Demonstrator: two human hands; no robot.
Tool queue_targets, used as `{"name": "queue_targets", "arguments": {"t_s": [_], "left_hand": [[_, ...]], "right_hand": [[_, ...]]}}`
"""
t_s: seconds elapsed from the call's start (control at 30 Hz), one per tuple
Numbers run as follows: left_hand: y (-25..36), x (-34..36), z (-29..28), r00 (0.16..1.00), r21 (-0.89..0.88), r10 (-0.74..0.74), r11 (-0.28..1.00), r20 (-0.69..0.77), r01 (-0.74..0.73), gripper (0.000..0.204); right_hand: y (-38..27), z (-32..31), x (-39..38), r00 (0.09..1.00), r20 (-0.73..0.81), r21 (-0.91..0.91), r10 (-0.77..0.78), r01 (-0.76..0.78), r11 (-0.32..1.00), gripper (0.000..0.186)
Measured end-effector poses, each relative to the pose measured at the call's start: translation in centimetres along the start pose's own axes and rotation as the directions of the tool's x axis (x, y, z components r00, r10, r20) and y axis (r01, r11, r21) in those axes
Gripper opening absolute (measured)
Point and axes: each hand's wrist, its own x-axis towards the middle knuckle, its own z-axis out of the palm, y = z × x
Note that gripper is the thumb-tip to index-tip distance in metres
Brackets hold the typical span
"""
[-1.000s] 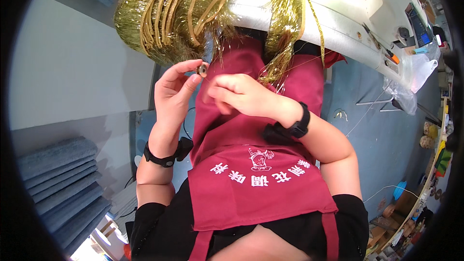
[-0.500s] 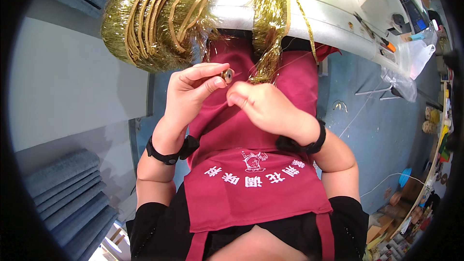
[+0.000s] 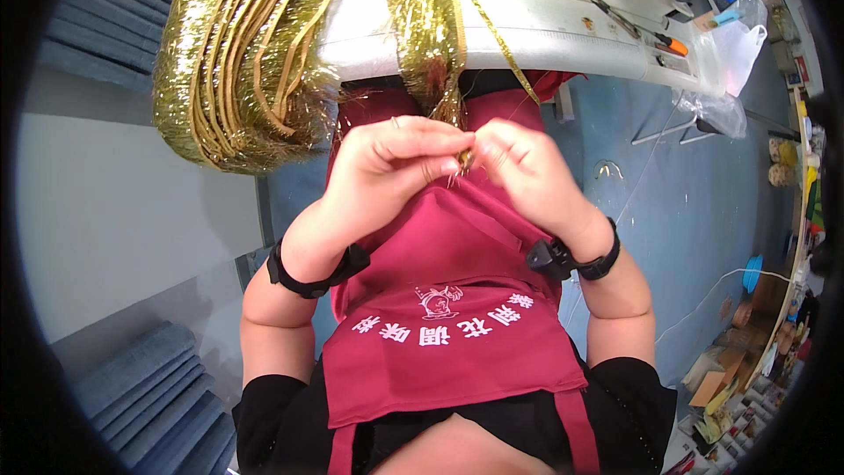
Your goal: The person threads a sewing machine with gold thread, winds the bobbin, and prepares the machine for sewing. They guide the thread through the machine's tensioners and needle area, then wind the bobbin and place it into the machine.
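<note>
My left hand (image 3: 374,167) is closed, with thumb and fingers pinching a small gold-brown round piece (image 3: 464,160); thin glittering strands stick out below it. Against its far side, my right hand (image 3: 532,176) is closed too, fingertips pressed together at the piece; whatever they grip is hidden. Both hands are above my dark red apron (image 3: 448,237). Beyond them, a strip of gold tinsel fringe (image 3: 426,26) hangs over the table edge, its lower end reaching down behind my left hand. A narrow gold ribbon (image 3: 497,40) hangs to its right.
A big folded bundle of gold tinsel fringe (image 3: 198,79) overhangs the white table (image 3: 527,18) at the left. Black-handled pliers (image 3: 615,18) and an orange-handled tool (image 3: 673,44) lie at the right, near a plastic bag (image 3: 743,57). Blue padded folds (image 3: 145,378) stand at lower left.
My hands have come together: the right fingertips now meet the small round piece in my left hand, which has moved right. The whole view has shifted, so the table items appear further left.
</note>
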Motion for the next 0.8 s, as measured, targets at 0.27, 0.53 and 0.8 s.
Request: {"name": "queue_targets", "arguments": {"t_s": [0.27,0.53,0.8], "left_hand": [[-1.7,1.6,1.4,0.983,0.342,0.162,0.932,-0.088,-0.123,0.028],[-3.0,2.2,2.5,0.968,0.559,0.252,0.803,-0.001,-0.208,0.033],[-4.4,3.0,1.9,0.951,0.599,0.277,0.788,-0.136,-0.144,0.031]], "right_hand": [[0.2,0.6,-2.2,0.852,-0.089,-0.28,-0.517,0.476,0.833,0.004],[-0.2,-0.1,-2.7,0.728,0.024,-0.407,-0.685,0.633,0.658,0.013],[0.2,-1.1,-3.6,0.738,0.192,-0.476,-0.647,0.647,0.596,0.016]]}}
